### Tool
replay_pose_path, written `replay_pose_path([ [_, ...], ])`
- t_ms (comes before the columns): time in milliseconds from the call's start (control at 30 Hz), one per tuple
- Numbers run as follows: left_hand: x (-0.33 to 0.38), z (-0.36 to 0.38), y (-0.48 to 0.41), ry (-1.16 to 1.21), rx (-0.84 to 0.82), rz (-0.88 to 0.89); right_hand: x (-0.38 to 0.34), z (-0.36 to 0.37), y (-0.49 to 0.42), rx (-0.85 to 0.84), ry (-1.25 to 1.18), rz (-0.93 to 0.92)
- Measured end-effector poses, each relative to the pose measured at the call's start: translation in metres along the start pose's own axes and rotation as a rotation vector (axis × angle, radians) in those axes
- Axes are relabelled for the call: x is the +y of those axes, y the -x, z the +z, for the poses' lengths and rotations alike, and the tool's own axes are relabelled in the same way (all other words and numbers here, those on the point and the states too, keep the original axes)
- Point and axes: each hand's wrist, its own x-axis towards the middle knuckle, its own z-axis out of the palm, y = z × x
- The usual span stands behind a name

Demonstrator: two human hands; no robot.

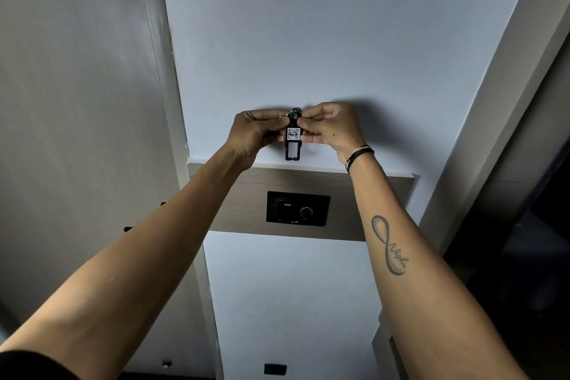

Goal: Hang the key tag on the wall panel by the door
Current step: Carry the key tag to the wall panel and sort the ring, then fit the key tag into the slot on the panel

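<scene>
A black key tag (292,145) with a white label reading 407 and a metal ring at its top is held up against the white wall. My left hand (256,131) pinches its upper left side near the ring. My right hand (330,128) pinches its right side. Both arms reach up and forward. Below the tag runs a horizontal wooden wall panel (246,203) that carries a black switch plate (297,208). Whatever the ring may rest on is hidden behind my fingers.
A grey door or wall surface (77,102) fills the left side. A pale door frame (499,86) runs diagonally on the right, with a dark opening (530,256) beyond it. A small black socket (275,369) sits low on the wall.
</scene>
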Motion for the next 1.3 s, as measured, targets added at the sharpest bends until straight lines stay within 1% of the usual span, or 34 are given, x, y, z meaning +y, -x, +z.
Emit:
replay_pose_path([
  [233, -0.008, -0.003, 0.008, -0.047, 0.016, -0.006, 0.010, -0.001, 0.003, 0.019, 0.137, -0.003],
  [467, -0.051, -0.007, 0.031, -0.232, 0.100, -0.040, 0.059, 0.008, 0.026, 0.033, 0.193, 0.069],
  [633, -0.079, -0.014, 0.039, -0.293, 0.135, -0.037, 0.088, 0.016, 0.038, 0.086, 0.338, 0.055],
  [867, -0.103, -0.017, 0.046, -0.360, 0.200, -0.016, 0.103, 0.021, 0.044, 0.105, 0.512, 0.014],
  [1100, -0.115, -0.021, 0.047, -0.457, 0.181, -0.021, 0.114, 0.023, 0.047, 0.115, 0.685, 0.028],
  [1300, -0.123, -0.022, 0.047, -0.499, 0.209, -0.030, 0.118, 0.027, 0.051, 0.141, 0.679, 0.053],
])
